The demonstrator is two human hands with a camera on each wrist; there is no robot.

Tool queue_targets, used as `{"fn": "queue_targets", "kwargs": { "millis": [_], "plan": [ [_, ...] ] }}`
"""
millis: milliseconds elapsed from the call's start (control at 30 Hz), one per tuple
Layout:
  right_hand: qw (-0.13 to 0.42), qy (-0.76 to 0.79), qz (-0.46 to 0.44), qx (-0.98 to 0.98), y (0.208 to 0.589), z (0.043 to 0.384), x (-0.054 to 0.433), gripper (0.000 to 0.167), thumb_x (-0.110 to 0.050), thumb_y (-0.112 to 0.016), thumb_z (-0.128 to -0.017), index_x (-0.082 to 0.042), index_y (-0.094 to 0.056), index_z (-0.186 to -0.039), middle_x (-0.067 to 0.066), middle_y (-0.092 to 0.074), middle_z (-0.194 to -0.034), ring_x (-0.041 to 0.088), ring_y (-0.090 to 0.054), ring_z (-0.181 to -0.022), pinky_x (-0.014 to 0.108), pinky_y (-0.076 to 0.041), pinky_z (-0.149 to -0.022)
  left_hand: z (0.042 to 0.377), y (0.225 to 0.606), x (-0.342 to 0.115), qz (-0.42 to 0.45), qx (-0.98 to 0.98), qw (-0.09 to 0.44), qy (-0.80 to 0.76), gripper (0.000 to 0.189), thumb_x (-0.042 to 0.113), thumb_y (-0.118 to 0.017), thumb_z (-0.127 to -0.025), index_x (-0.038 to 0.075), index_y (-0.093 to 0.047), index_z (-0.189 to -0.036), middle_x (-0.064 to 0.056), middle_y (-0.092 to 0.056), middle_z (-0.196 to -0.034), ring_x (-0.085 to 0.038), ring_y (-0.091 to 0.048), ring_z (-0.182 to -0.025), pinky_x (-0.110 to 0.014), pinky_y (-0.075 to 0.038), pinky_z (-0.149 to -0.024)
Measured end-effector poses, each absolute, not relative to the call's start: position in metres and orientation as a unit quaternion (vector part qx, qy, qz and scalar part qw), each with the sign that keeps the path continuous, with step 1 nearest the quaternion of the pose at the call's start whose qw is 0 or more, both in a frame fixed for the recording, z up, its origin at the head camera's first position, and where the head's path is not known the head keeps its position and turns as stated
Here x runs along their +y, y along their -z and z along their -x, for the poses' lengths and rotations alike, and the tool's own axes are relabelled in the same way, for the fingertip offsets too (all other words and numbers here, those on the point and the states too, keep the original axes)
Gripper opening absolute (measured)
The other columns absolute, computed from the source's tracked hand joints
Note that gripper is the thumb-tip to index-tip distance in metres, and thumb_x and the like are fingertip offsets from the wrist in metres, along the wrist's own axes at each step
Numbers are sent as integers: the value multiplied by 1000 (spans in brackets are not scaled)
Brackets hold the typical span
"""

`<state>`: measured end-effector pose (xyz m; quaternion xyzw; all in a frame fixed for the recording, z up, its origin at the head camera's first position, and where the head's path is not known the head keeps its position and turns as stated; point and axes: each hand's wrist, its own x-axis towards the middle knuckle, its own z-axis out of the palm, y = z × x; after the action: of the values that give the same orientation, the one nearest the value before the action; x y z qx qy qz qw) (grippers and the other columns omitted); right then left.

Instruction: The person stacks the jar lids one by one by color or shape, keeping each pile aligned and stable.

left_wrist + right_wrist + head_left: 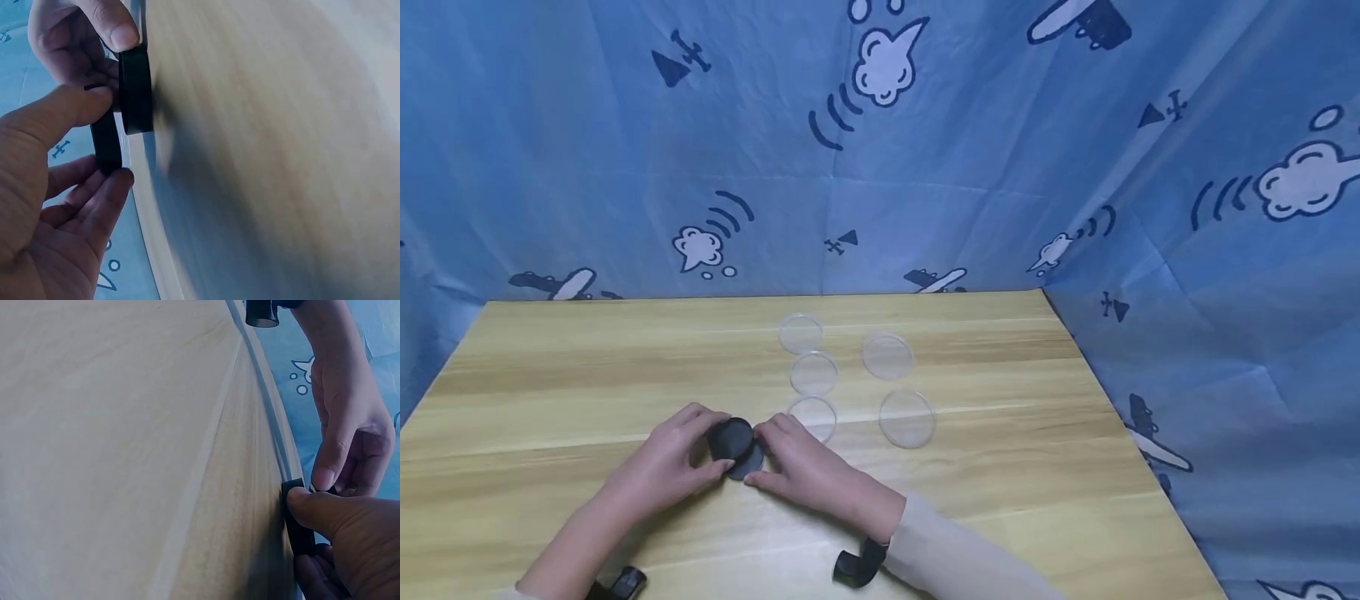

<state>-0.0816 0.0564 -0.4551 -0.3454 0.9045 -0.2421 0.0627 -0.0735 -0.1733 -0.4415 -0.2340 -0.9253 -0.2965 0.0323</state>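
Near the front of the wooden table point(550, 350), the left hand point(666, 462) pinches a black lid point(106, 147) by its rim while the right hand point(801, 467) grips the black round case point(136, 90) beneath; both parts look light, rigid and smooth, best held at their edges.

A big wooden worktop point(1000, 517) fills the middle of the room. Its top is light yellow-brown with long stripes in the wood. Blue cloth point(985, 150) hangs behind it and down the right side like a wall. The cloth has white puffy clouds, little dark planes and curved lines drawn on it. Soft, even light falls over everything.
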Motion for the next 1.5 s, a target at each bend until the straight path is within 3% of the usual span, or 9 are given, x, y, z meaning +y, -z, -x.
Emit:
{"fn": "queue_targets", "kwargs": {
  "millis": [333,667,1500],
  "plan": [
    [59,260,342,901,455,81,57,47,-35,-77,-96,-7,-63,-131,3,-64,-124,11,-57,-115,18,-51,-103,66,443,-169,260,-922,22,286,49,16,-91,-79,8,-71,-124,3,-67,-111,-7,-62,-94,-28,-57,-78],
    [71,269,335,900,458,81,54,50,-36,-77,-96,-8,-62,-134,3,-64,-126,11,-58,-118,19,-50,-106,64,441,-167,258,-928,16,269,50,15,-91,-78,7,-71,-123,1,-67,-111,-6,-60,-90,-25,-55,-74],
    [66,266,334,902,459,79,58,49,-35,-76,-97,-10,-62,-136,2,-63,-127,11,-58,-119,18,-51,-106,63,445,-163,257,-928,16,268,53,19,-91,-80,7,-70,-127,-1,-68,-115,-13,-68,-99,-37,-62,-85]
  ]
}}
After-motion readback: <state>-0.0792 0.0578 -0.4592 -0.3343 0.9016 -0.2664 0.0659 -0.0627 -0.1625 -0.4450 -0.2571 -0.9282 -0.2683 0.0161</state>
